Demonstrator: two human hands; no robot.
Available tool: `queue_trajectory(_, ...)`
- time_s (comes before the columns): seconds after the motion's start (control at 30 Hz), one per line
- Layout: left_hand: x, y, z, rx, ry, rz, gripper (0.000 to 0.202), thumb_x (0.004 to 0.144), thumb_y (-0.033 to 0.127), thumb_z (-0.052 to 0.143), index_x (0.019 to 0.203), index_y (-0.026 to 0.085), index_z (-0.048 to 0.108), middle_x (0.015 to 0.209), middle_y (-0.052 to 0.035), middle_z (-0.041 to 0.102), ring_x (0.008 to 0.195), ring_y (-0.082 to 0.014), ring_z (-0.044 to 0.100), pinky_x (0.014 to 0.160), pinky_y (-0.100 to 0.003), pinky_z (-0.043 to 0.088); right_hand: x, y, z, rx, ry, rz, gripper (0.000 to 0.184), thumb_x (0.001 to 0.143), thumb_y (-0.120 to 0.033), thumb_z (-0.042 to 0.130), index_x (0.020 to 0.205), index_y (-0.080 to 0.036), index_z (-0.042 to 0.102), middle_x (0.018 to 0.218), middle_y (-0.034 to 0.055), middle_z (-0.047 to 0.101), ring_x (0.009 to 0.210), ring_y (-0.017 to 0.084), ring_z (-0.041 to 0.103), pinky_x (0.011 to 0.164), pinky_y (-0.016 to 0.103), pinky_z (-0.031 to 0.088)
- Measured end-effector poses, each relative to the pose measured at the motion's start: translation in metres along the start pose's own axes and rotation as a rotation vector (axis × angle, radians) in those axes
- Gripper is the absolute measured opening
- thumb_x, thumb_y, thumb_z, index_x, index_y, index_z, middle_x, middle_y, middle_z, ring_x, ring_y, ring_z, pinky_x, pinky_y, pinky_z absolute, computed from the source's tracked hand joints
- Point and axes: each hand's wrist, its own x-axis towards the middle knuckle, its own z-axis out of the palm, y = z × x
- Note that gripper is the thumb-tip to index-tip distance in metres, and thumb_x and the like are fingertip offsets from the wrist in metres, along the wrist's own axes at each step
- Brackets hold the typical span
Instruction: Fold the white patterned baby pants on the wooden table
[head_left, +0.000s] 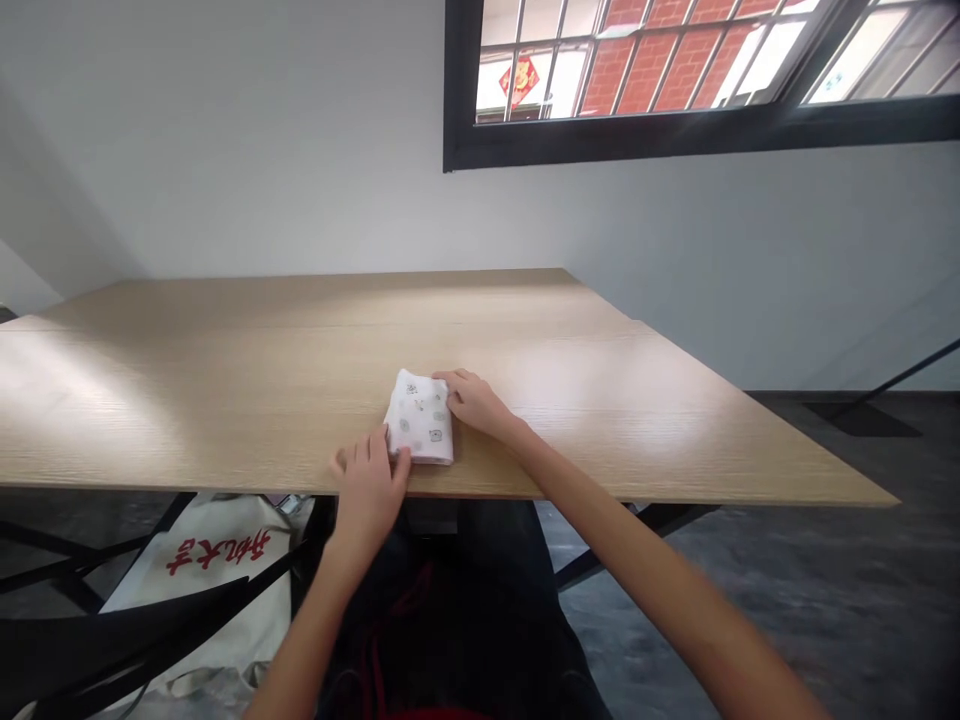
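Observation:
A small white cloth (420, 415), folded into a compact, roughly square pad and printed with little grey drawings, lies near the front edge of the table. My left hand (369, 485) is at its near left corner, with thumb and index finger closed on the edge and the other fingers bent beside it. At the far right corner, my right hand (474, 402) grips the cloth, its index finger along the far edge and its thumb at the right side. The undersides of the fingers are hidden.
The wooden table (225, 380) reaches back to a pale wall (300, 140). A dark-framed barred window (637, 150) is above on the right. Below the front edge on the left are a cream tote bag (217, 580) with red characters and black bars (75, 565).

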Motion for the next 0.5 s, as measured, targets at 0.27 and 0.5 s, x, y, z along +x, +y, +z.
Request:
queue_trajectory(0.27, -0.009, -0.011, -0.009, -0.184, -0.004, -0.069, 0.033, 0.091, 0.024, 0.028, 0.113, 0.018, 0.051, 0.116, -0.0107, 0.059, 0.112, -0.0236, 0.049, 0.1, -0.048, 0.021, -0.006, 0.01, 0.009, 0.107, 0.166, -0.109, 0.032, 0.084, -0.005, 0.039, 0.11, -0.007, 0.057, 0.104, 0.0132, 0.055, 0.095, 0.02, 0.053, 0.085, 0.032, 0.043)
queue_trajectory(0.5, 0.033, -0.046, -0.015, -0.126, -0.082, -0.091, 0.04, 0.084, 0.011, 0.025, 0.109, 0.023, 0.054, 0.127, -0.0069, 0.051, 0.12, -0.0206, 0.043, 0.1, -0.047, 0.026, -0.023, -0.046, 0.015, 0.058, 0.198, -0.26, 0.028, 0.083, -0.023, 0.051, 0.11, -0.017, 0.059, 0.111, 0.0086, 0.055, 0.1, 0.023, 0.048, 0.091, 0.038, 0.037)
